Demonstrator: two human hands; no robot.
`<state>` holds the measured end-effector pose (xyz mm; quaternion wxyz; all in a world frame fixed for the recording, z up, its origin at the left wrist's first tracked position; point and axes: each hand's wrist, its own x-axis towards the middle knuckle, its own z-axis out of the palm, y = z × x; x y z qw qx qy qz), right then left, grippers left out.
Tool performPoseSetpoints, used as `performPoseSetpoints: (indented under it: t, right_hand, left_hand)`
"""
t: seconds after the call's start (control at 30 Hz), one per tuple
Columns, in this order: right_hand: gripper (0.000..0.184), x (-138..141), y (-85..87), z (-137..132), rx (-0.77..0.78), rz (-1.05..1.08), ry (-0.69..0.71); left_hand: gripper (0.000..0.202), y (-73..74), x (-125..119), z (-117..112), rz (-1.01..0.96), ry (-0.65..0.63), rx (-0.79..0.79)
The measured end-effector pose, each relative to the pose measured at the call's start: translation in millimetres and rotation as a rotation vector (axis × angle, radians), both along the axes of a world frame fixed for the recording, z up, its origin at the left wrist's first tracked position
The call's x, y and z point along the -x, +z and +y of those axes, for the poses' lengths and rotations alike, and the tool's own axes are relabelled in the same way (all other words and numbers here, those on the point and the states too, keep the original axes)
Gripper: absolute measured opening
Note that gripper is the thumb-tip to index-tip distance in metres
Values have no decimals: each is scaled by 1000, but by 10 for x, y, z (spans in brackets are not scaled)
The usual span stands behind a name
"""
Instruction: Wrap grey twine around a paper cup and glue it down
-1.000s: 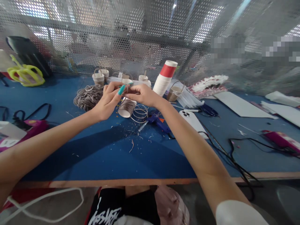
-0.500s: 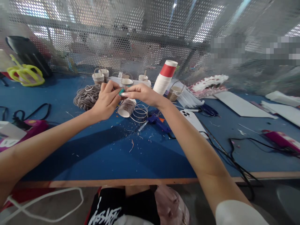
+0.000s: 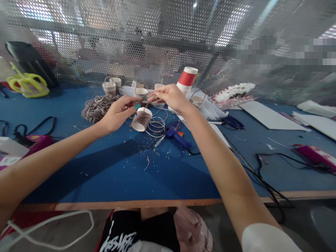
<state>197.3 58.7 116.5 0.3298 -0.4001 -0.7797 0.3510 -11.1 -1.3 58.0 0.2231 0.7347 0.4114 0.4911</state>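
Blue table (image 3: 170,182), right hand (image 3: 170,97) (farther from left hand (image 3: 120,110) than before) closed on cord (image 3: 151,99), left's grip unclear.

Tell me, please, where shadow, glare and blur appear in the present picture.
Head view: a broad shadow lies on the blue tabletop beside the left forearm; head view, top: bright glare marks the perforated screen, and shapes behind it look blurred; head view, upper right: blocky pixelation.
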Motion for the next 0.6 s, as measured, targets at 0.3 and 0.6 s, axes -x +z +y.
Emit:
performPoseSetpoints:
  t: [0.3,0.6]
  right_hand:
    - [26,-383,-74,390,-154,-60,-404]
    - [33,-525,-176,435,-56,-798,-261]
  left_hand:
    - [24,120,-128,-166,-73,-134,235]
    - [25,76,-191,-291,498,-189,120]
